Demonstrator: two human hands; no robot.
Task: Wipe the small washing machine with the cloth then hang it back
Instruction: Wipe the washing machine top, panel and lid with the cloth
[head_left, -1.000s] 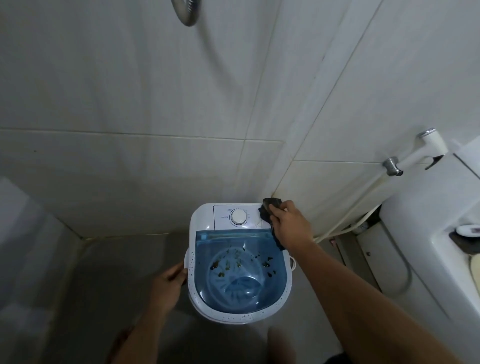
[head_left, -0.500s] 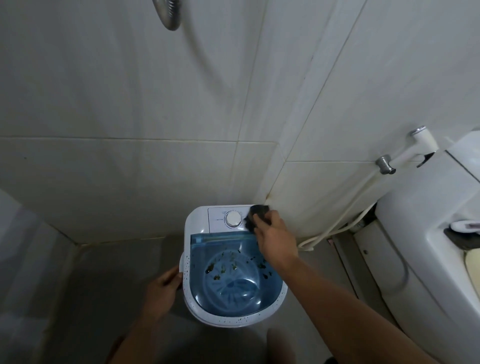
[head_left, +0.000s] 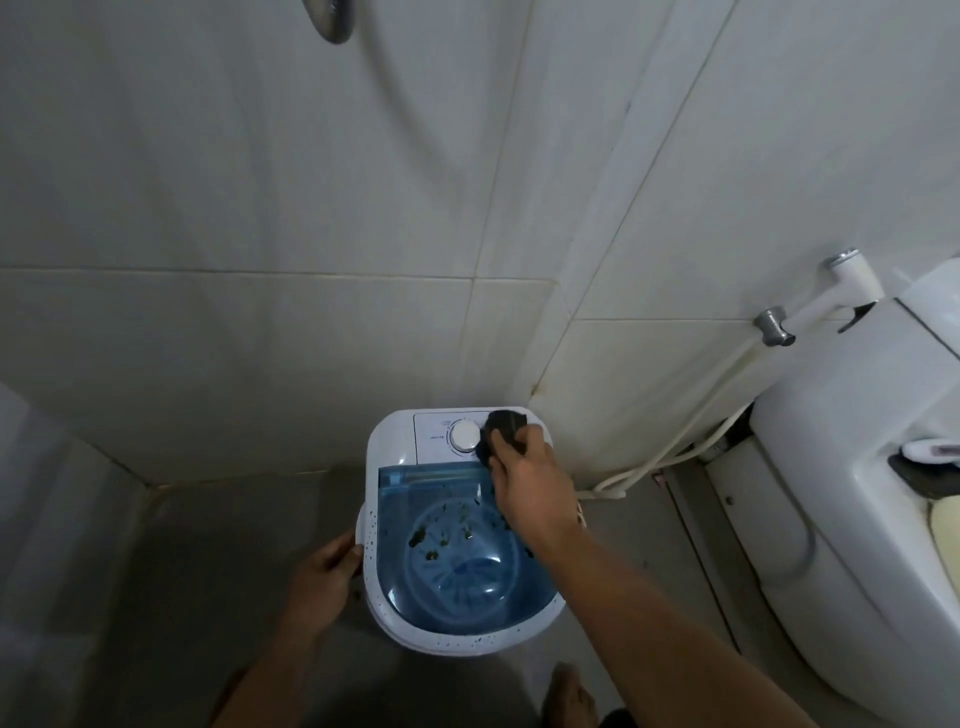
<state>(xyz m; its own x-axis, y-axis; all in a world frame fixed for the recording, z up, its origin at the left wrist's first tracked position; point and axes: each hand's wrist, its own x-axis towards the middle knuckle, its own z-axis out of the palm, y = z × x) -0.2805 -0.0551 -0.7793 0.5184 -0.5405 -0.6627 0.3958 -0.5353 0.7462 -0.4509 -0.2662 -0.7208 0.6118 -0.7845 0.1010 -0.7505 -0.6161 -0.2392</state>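
Note:
A small white washing machine with a see-through blue lid stands on the floor in the tiled corner. Dark specks dot its white rim and lid. My right hand presses a dark cloth onto the white control panel, just right of the round dial. My left hand grips the machine's left side, by the rim.
A white toilet stands at the right, with a bidet sprayer and its hose on the wall beside it. A shower hose hangs at the top. My foot is on the grey floor below the machine.
My right hand has slid the cloth leftward along the control panel, from the back right corner toward the dial. The left hand still holds the machine's side.

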